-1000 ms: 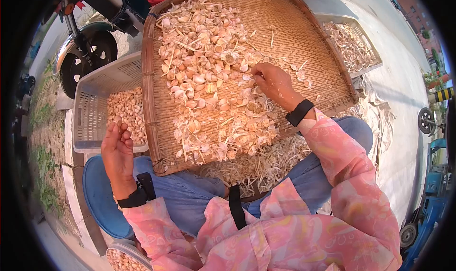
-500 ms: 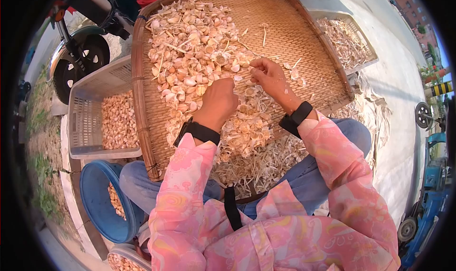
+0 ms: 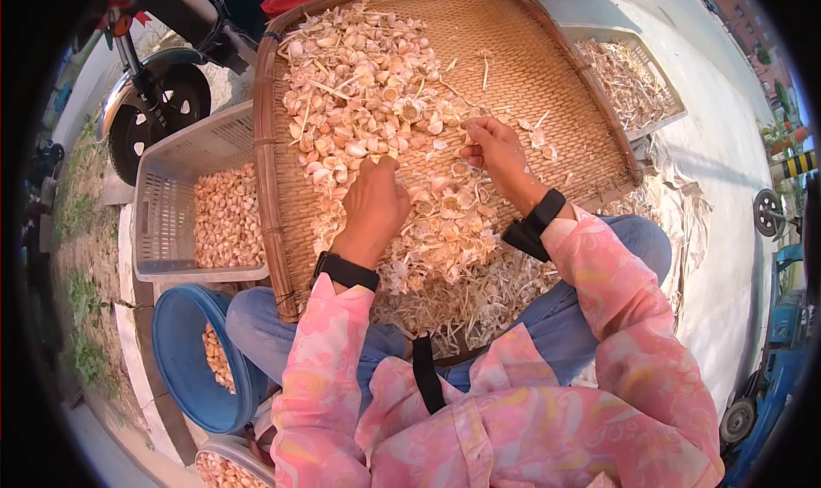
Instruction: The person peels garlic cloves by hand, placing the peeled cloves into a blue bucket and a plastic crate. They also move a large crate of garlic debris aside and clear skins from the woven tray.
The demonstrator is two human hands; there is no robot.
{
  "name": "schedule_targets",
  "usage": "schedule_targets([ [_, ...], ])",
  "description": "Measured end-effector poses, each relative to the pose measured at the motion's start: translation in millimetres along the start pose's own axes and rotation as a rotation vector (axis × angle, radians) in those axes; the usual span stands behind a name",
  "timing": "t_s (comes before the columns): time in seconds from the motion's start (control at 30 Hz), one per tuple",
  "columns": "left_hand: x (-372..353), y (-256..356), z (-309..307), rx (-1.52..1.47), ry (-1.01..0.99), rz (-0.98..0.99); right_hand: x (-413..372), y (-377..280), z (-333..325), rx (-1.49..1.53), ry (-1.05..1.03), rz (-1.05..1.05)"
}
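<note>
Over a shallow woven bamboo tray [image 3: 500, 39], both of my hands work close to a heap of garlic cloves [image 3: 363, 86]. My left hand [image 3: 376, 206] is closed at the heap's near edge, back of the hand up, with its fingertips hidden. To its right, my right hand [image 3: 500, 156] has thumb and forefinger pinched together; whatever sits between them is too small to name. Papery garlic skins [image 3: 445, 236] lie in a pile between and below the hands. A few dry stalks and bits of skin are scattered right of my right hand.
Left of the tray stand a grey plastic crate [image 3: 158, 218] of cloves and a blue bucket [image 3: 175, 364] with cloves inside. A tub [image 3: 231, 467] of cloves is at bottom left. Another crate [image 3: 663, 116] at right holds skins and stalks. A wheel [image 3: 167, 116] stands at upper left.
My hands have moved apart, the left one going left and slightly down. My right hand stays pinched. The whole view has shifted a little.
</note>
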State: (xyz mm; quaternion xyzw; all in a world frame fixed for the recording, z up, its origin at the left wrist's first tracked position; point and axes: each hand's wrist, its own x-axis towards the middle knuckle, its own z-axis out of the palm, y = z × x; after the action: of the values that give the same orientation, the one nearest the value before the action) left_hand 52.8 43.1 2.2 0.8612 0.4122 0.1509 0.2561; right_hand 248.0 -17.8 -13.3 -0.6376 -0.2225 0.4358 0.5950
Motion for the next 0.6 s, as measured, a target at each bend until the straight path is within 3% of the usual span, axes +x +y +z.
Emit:
schedule_targets([
  [0.07, -2, 8, -9, 0.076, 0.062, -0.024, -2, 2, 2, 0.033, 0.013, -0.008],
  [0.17, 10, 20, 16, -0.017, 0.010, 0.182, -3, -5, 11, 0.046, 0.061, 0.005],
  [0.23, 15, 28, 42, 0.098, -0.133, 0.232, 5, -6, 16, -0.010, 0.068, 0.002],
  [0.33, 18, 26, 64, 0.083, -0.132, 0.202, 14, -25, 61, -0.111, -0.140, -0.088],
  [0.37, 18, 21, 65, 0.101, -0.157, 0.262, 3, -41, 87, -0.104, -0.322, -0.200],
  [0.4, 16, 13, 67, 0.006, -0.126, 0.249, -9, -58, 110, -0.096, -0.503, -0.307],
  [0.47, 15, -4, 65, -0.179, -0.061, 0.228, -17, -72, 126, -0.255, -0.550, -0.525],
  [0.5, 9, 6, 33, -0.235, -0.148, -0.036, -17, -75, 128, -0.338, -0.567, -0.641],
  [0.6, -11, 2, -4, -1.448, -0.037, -0.487, -21, -62, 81, -0.503, -0.378, -0.495],
])
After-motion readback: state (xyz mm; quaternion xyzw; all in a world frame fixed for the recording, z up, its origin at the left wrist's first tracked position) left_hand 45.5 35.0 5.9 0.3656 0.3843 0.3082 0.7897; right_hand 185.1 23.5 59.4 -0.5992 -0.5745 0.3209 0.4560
